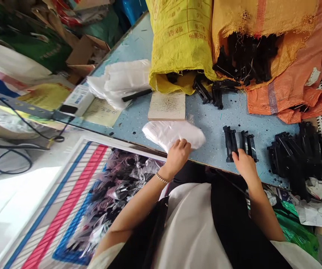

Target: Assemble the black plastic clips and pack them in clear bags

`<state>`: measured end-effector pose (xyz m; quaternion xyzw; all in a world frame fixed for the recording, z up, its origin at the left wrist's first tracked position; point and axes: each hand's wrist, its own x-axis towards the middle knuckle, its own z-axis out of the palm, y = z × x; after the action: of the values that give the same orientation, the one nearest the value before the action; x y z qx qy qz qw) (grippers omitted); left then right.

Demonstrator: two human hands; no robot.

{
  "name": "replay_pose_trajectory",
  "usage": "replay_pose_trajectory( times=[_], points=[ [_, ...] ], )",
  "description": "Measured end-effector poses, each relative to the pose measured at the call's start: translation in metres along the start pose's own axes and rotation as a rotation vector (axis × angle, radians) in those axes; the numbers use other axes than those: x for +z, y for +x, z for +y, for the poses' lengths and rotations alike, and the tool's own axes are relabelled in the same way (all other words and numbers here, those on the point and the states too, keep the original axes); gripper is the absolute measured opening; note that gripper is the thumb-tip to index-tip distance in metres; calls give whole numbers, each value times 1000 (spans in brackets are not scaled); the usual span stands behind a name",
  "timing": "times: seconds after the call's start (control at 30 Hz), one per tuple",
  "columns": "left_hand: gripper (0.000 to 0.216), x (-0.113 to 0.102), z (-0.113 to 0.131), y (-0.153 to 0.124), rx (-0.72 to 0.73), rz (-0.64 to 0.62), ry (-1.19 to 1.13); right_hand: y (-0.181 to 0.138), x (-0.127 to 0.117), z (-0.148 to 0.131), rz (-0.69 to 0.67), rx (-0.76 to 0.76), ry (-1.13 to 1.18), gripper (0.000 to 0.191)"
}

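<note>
Two clips [230, 144]: unbagged, right hand [245, 164] touching one end, grip unclear.
Left hand [177, 153]: pinching empty bag [163, 134].
Filled bags [121, 183]: many, near left.
Loose heap [298, 157]: right, unbagged.

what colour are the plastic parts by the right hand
The plastic parts are black; head view shows it.

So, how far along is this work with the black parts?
Done: the striped sack on the floor holds many bagged parts. In hand: left hand on the clear bags, right hand at two black parts. Left: a loose pile and parts spilling from the yellow sack.
</note>
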<state>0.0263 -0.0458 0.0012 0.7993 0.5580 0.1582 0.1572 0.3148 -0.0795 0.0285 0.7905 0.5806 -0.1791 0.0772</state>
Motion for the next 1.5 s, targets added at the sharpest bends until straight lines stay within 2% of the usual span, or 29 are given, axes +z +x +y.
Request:
replay_pose_trajectory(
  times=[0.1,0.17,0.23,0.33,0.43,0.53,0.67,0.77,0.87,0.93,1.03,1.13,1.27,1.4,1.5],
  points=[
    [21,4,-13,15,-1,-69,-151,-3,9,19,-103,-78,504,39],
    [18,1,-24,18,-22,-79,-347,-12,14,23,-234,-101,902,45],
    [15,-3,-31,19,-85,-59,-511,-25,21,18,-413,-110,1194,47],
    [20,-6,-33,18,-182,-41,-656,-40,32,-4,-716,-166,1396,43],
    [15,-4,-30,15,-281,-29,-793,-46,45,-27,-997,-210,1499,42],
    [8,-2,-27,10,-319,20,-842,-44,52,-37,-1143,-200,1620,44],
    [3,-7,-24,5,-282,-26,-786,-42,45,-29,-1127,-194,1726,45],
    [7,-8,-21,6,-270,-41,-709,-44,39,-26,-1108,-194,1696,43],
    [11,-8,-21,8,-267,-41,-668,-45,43,-32,-1127,-171,1653,38],
    [6,-8,-23,9,-234,3,-635,-44,51,-36,-1161,-142,1648,36],
    [20,-9,-29,9,-78,109,-518,-41,63,-38,-1201,-125,1694,37],
    [29,-9,-32,7,61,136,-411,-37,71,-37,-1276,-173,1773,41],
    [35,-6,-16,-3,218,190,-349,-29,79,-47,-1393,-214,1939,43],
    [48,-9,15,-23,484,137,-396,-24,80,-66,-1300,-241,1974,40],
    [51,-16,24,-37,510,127,-485,-26,73,-68,-1086,-240,1887,36]
  ],
)
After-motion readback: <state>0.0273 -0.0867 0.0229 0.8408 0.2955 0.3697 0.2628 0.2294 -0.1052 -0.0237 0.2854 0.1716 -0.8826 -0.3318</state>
